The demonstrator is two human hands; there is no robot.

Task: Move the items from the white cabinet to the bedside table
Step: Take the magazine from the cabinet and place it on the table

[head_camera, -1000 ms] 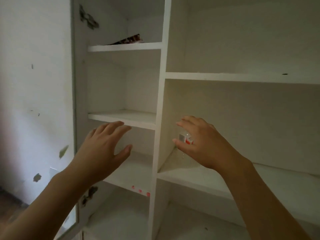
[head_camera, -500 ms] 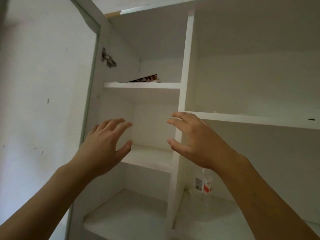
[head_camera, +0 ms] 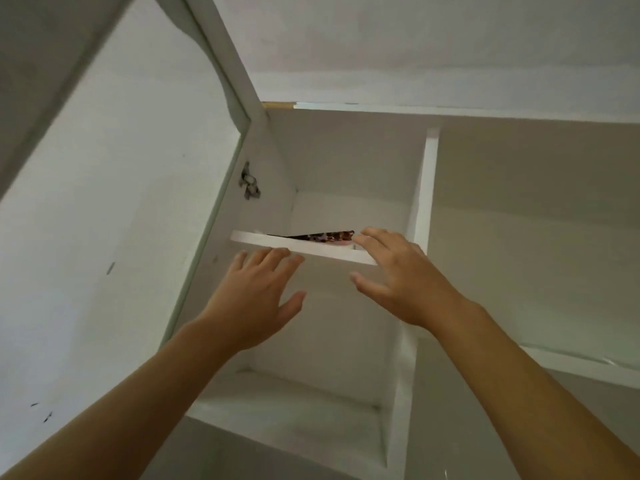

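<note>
- On the top shelf [head_camera: 304, 249] of the left column sits the target: a flat packet [head_camera: 322, 236] with a dark red, speckled pattern, lying low on the board, only its front edge peeking over the lip.
- Right beside it, the right hand [head_camera: 398, 282] is up at shelf level, fingers stretched out and loose, fingertips [head_camera: 367, 237] at the packet's right end. Whether they touch it, I cannot tell; nothing is gripped.
- The left hand [head_camera: 256, 299] is raised too, just under the front edge of that same shelf, palm away from the camera, fingers spread and relaxed, thumb out to the side, holding nothing.
- Both forearms reach up from the bottom corners of the view, bare, with a gap between the two hands.
- Around them is the white cabinet [head_camera: 426, 202], seen from below: an upright divider splits it into a narrow left column and a wider right section.
- Below the packet's shelf, another shelf [head_camera: 287, 410] in the left column shows its bare top.
- On the right, a shelf edge [head_camera: 581, 365] runs across the wider section.
- On the left inner wall, a metal hinge [head_camera: 250, 181] sits above shelf height.
- The open door [head_camera: 114, 220] swings out to the left, its white face marked with a few small dark scuffs.
</note>
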